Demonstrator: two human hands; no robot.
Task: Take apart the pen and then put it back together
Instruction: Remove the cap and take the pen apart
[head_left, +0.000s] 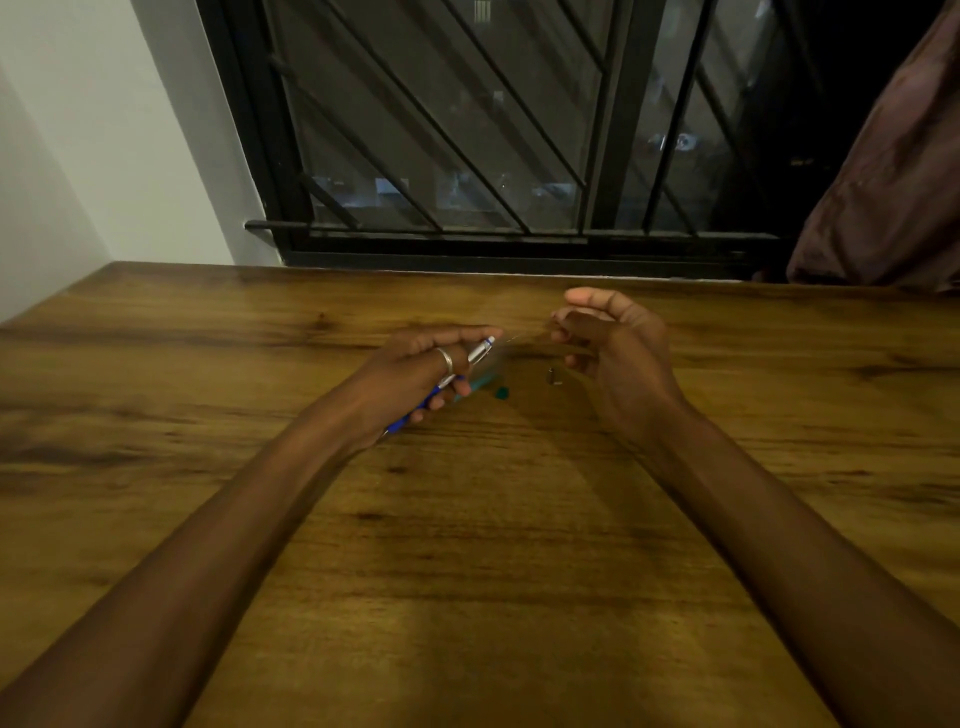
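Observation:
My left hand (415, 371) grips a blue and silver pen barrel (480, 352), its open end pointing right and away. My right hand (610, 345) is curled a little to the right of that end, fingers pinched on a thin refill (524, 338) that shows only as a faint blurred line between the hands. On the table below lie a teal pen part (480, 385), a small teal cap piece (502, 393) and a small dark metal piece (551, 376).
The wooden table (467, 545) runs to a barred window (493, 130) at the back. A dark brown cloth (883, 182) hangs at the far right, and a white wall (78, 130) stands at the left.

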